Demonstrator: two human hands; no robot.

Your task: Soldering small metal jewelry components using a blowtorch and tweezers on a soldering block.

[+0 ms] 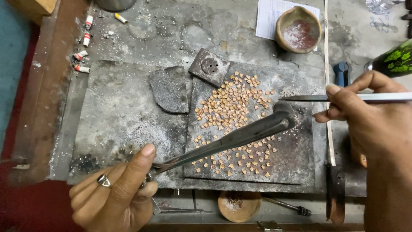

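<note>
- The left hand [116, 193] grips a metal torch pipe [231, 138] by its near end, its bent nozzle raised over the small copper-coloured pieces [234, 116], apparently to heat them
- These lie spread flat on a dark slab [296, 163]
- The right hand [369, 118] pinches slim tweezers [309, 98], tip beside the nozzle

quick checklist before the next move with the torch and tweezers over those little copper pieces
1. Left hand grips the torch pipe by its handle end: ok.
2. Torch nozzle sits over the slab, beside the small copper pieces: ok.
3. Flame lit: cannot tell, none shows.
4. Right hand holds the tweezers, tips pointing at the pieces: ok.
5. Tweezers holding a piece: cannot tell, the tips look bare.
6. Pieces all on the dark slab, none off its edge: ok.
</note>
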